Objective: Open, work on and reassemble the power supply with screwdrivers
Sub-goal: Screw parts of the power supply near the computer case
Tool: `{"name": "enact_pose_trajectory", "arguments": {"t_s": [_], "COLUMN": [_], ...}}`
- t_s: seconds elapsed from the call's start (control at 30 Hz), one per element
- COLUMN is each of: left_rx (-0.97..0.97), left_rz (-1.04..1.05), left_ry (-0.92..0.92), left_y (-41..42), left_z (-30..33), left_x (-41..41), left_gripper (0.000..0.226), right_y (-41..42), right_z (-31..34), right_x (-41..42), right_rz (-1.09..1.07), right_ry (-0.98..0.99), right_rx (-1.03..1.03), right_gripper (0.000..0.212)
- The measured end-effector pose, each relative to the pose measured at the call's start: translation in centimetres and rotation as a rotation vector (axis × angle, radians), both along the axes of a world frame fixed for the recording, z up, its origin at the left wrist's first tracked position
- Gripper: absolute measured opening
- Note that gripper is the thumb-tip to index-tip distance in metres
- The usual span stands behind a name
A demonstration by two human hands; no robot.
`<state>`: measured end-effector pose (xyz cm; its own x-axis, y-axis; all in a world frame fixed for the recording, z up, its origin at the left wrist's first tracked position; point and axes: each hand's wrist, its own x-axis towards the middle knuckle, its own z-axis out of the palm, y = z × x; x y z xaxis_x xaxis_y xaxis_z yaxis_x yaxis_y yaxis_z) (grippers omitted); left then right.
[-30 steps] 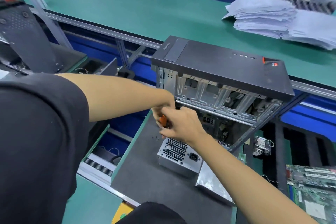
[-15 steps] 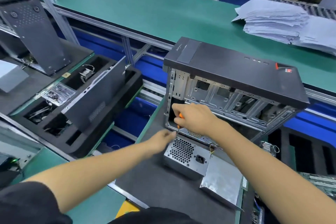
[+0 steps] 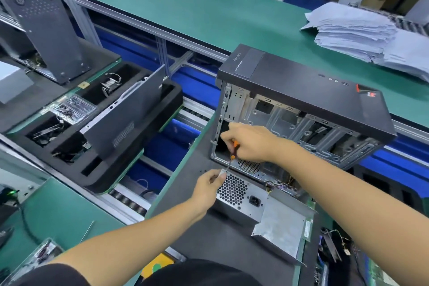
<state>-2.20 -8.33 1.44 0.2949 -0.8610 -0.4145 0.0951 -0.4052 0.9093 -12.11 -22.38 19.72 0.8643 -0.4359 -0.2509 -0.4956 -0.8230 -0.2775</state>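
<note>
Power supply [image 3: 241, 199]: stiff metal box, likely heavy; hold by corners.
Right hand [image 3: 251, 143]: grips screwdriver [image 3: 234, 151], twelve o'clock.
Left hand [image 3: 207, 187]: pinches corner, nine o'clock.

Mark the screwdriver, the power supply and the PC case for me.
screwdriver [image 3: 235, 149]: head view, on the orange-and-black handle.
power supply [image 3: 232, 189]: head view, on the honeycomb fan grille.
PC case [image 3: 301, 90]: head view, on the black upper panel.
</note>
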Motion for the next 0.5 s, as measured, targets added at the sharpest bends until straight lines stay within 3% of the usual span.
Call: {"name": "enact_pose_trajectory", "arguments": {"t_s": [0.2, 0.43, 0.5], "left_rx": [0.014, 0.024, 0.02], "left_rz": [0.066, 0.092, 0.087], "left_ry": [0.055, 0.066, 0.061], "left_y": [0.0, -0.1, -0.2], "left_z": [-0.5, -0.8, -0.9], "left_x": [-0.4, -0.2, -0.2], "left_gripper": [0.012, 0.012, 0.014], "right_y": [-0.5, 0.0, 0.3], "right_z": [0.4, 0.1, 0.3], "right_x": [-0.7, 0.5, 0.6], "right_rz": [0.161, 0.24, 0.255], "right_ry": [0.033, 0.1, 0.091], "right_rx": [0.011, -0.3, -0.273], "right_gripper": [0.034, 0.012, 0.02]}}
